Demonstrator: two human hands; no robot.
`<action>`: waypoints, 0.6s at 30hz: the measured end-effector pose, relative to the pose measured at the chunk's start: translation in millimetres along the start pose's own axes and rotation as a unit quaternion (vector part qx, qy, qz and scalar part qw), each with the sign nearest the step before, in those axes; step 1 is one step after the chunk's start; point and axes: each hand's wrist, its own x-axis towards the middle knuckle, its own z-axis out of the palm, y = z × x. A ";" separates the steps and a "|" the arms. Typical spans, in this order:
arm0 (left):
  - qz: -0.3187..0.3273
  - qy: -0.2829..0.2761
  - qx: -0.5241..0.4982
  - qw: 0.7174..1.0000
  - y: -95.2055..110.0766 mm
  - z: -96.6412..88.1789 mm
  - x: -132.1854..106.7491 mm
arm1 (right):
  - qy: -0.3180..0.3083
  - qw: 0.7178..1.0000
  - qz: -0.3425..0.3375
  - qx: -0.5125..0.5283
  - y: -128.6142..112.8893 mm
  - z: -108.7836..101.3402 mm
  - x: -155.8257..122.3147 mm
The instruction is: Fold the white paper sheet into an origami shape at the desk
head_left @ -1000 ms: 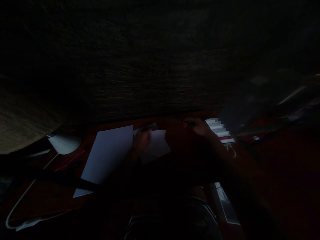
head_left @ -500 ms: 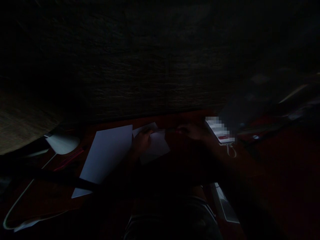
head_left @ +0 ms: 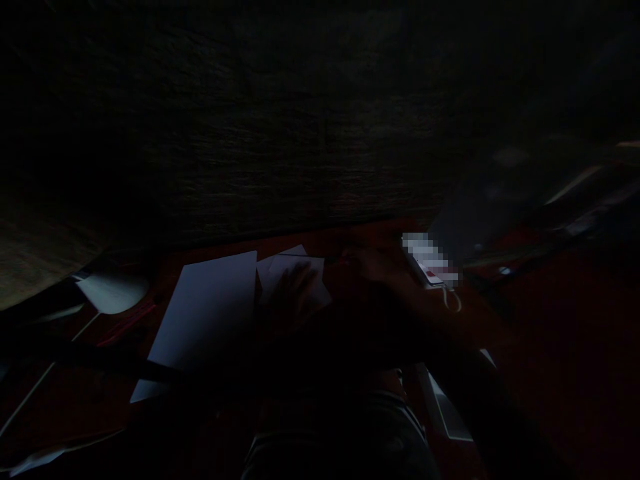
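The scene is very dark. My left hand (head_left: 293,290) lies on a small white folded paper (head_left: 280,267) on a reddish table (head_left: 525,333), its fingers stretched out flat. Beside it to the left lies a larger white sheet (head_left: 210,310). My right hand (head_left: 375,261) rests on the table to the right of the small paper, next to a phone with a lit screen (head_left: 430,263). Its fingers look curled, and it is too dark to see whether they hold anything.
A white lamp-like object (head_left: 113,291) with a white cable (head_left: 30,393) sits at the left. Something thin and red (head_left: 125,323) lies near it. Another pale flat object (head_left: 447,413) lies near the table's front edge. A dark wall fills the upper view.
My left hand has gone from gripping the small paper's edge to lying flat on it. My right hand has shifted left, away from the phone. The view has drifted slightly right.
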 end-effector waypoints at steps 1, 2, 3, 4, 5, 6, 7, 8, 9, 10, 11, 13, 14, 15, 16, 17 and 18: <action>0.000 0.000 -0.001 1.000 0.0 0.5 -1.6 | 0.005 1.000 -0.002 -0.006 0.5 1.0 0.5; -0.002 0.001 -0.002 1.000 0.0 0.4 -2.5 | 0.010 1.000 -0.004 -0.013 1.0 1.7 0.8; -0.005 0.004 -0.003 1.000 0.2 -0.1 -2.8 | 0.017 1.000 -0.005 -0.020 1.2 2.2 1.0; -0.009 0.005 -0.004 1.000 0.6 -0.8 -2.6 | 0.021 0.999 -0.005 -0.025 1.2 2.3 1.2; -0.011 0.007 -0.005 1.000 1.0 -1.6 -2.2 | 0.022 0.999 -0.006 -0.027 0.9 2.2 1.2; -0.013 0.007 -0.007 1.000 1.3 -2.2 -1.7 | 0.019 0.999 -0.008 -0.027 0.1 1.8 1.2; -0.014 0.006 -0.010 1.000 1.5 -2.7 -1.2 | 0.014 1.000 -0.009 -0.025 -1.0 1.4 1.1; -0.013 0.005 -0.013 1.000 1.6 -2.9 -0.8 | 0.010 1.000 -0.008 -0.024 -2.6 1.1 1.2; -0.012 0.003 -0.016 1.000 1.5 -2.8 -0.7 | 0.007 1.000 -0.006 -0.025 -4.6 1.0 1.3; -0.011 0.004 -0.017 1.000 1.3 -2.5 -0.7 | 0.004 1.000 -0.004 -0.026 -7.0 1.3 1.5; -0.011 0.006 -0.018 1.000 1.0 -2.1 -0.9 | 0.004 1.000 -0.002 -0.028 -9.7 2.1 1.8; -0.009 0.012 -0.018 1.000 0.6 -1.0 -1.5 | 0.000 1.000 -0.004 -0.028 -15.7 4.7 2.8; -0.010 0.013 -0.018 1.000 0.6 -0.4 -1.7 | -0.002 1.000 -0.006 -0.024 -18.4 6.2 3.3; -0.013 0.014 -0.018 1.000 0.6 -0.1 -1.9 | -0.006 1.000 -0.008 -0.018 -20.6 7.3 3.8; -0.016 0.014 -0.018 1.000 0.6 0.2 -1.9 | -0.009 1.000 -0.007 -0.012 -21.7 7.8 4.2; -0.016 0.013 -0.019 1.000 0.6 0.2 -1.7 | -0.012 1.000 -0.002 -0.009 -21.5 7.3 4.4; -0.015 0.012 -0.020 1.000 0.6 0.1 -1.5 | -0.013 1.000 0.007 -0.009 -19.7 5.7 4.3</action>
